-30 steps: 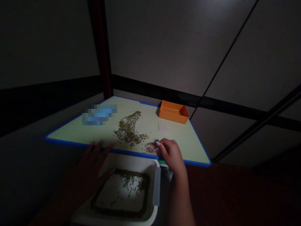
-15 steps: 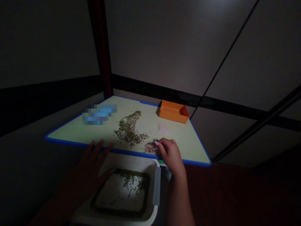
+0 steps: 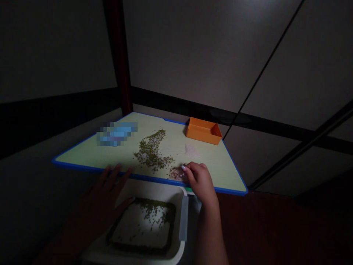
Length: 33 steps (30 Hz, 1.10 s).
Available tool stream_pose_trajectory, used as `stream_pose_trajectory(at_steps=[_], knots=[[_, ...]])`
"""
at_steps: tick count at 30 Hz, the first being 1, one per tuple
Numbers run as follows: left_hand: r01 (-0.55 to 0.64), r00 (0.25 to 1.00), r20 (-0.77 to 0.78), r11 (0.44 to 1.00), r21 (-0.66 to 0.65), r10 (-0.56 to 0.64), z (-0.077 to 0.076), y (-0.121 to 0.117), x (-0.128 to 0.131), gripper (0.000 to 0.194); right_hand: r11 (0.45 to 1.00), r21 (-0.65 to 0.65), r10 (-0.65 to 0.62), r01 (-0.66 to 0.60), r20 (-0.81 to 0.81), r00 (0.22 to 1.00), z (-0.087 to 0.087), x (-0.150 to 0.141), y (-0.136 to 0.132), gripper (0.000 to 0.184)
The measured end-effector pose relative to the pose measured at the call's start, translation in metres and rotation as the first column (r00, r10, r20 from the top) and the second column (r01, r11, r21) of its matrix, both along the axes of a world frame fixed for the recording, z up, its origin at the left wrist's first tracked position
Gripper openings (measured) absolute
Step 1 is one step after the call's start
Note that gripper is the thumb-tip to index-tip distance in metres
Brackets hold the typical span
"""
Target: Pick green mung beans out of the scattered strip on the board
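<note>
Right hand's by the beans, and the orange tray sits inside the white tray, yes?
No: the head view shows the orange tray on the far edge of the board, not inside the white tray. The right hand by the beans is right.

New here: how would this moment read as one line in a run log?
left hand: spread at blue-rimmed board edge | right hand: touching seed pile | white tray: green seeds

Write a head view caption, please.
Right hand at green grains on a blue-edged board, left hand at its edge.
</note>
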<state>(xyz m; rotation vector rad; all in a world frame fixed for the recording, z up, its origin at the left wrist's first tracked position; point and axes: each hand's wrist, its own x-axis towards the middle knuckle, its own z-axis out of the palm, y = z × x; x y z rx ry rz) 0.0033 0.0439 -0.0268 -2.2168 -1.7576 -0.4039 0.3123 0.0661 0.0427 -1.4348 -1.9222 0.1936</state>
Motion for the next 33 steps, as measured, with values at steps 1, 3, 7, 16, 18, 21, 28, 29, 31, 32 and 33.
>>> stream_pose_trajectory(at_steps=[1, 3, 7, 16, 18, 21, 28, 29, 31, 32, 33], knots=[[0.001, 1.0, -0.001, 1.0, -0.001, -0.001, 0.0, 0.0, 0.0, 0.072, 1.0, -0.007, -0.003, 0.004, 0.015, 1.0, 0.0, 0.0, 0.001, 0.027], [0.003, 1.0, -0.004, 1.0, 0.004, -0.003, 0.0, -0.001, -0.001, 0.073, 1.0, -0.021, -0.01, 0.011, 0.038, 0.999, -0.001, -0.001, 0.002, 0.026], [-0.001, 1.0, -0.005, 1.0, 0.003, 0.002, -0.001, -0.001, 0.0, 0.073, 0.997, -0.022, -0.074, 0.076, 0.074, 0.995, -0.002, -0.002, 0.005, 0.027], [-0.017, 1.0, 0.024, 0.998, -0.056, 0.018, 0.004, -0.002, 0.002, 0.072, 0.995, 0.027, -0.101, 0.1, 0.049, 0.994, -0.003, -0.005, 0.004, 0.028], [-0.029, 0.999, 0.02, 0.997, -0.067, 0.03, 0.003, -0.002, 0.001, 0.071, 0.996, 0.029, -0.081, 0.08, 0.038, 0.996, -0.004, -0.006, 0.004, 0.029], [-0.029, 0.999, 0.013, 0.997, -0.071, 0.03, 0.003, -0.001, 0.001, 0.071, 0.997, 0.018, -0.073, 0.072, 0.044, 0.996, -0.004, -0.007, 0.005, 0.029], [-0.004, 1.0, 0.01, 1.0, -0.026, 0.005, 0.0, -0.002, 0.0, 0.068, 0.998, -0.02, -0.059, 0.06, 0.075, 0.995, -0.002, -0.01, 0.005, 0.026], [-0.005, 1.0, 0.011, 1.0, -0.025, 0.005, -0.001, -0.002, -0.001, 0.069, 0.998, -0.024, -0.048, 0.05, 0.075, 0.996, -0.001, -0.01, 0.004, 0.026], [-0.009, 1.0, 0.014, 1.0, -0.028, 0.009, -0.001, -0.001, -0.001, 0.07, 0.999, -0.033, -0.019, 0.021, 0.068, 0.998, 0.0, -0.011, 0.003, 0.027], [-0.011, 1.0, 0.015, 0.999, -0.031, 0.012, -0.001, -0.001, -0.001, 0.071, 0.999, -0.035, -0.001, 0.003, 0.058, 0.998, 0.001, -0.011, 0.003, 0.027], [-0.012, 1.0, 0.015, 0.999, -0.031, 0.012, -0.001, -0.001, -0.001, 0.07, 0.999, -0.035, 0.017, -0.015, 0.044, 0.999, 0.001, -0.011, 0.002, 0.027]])
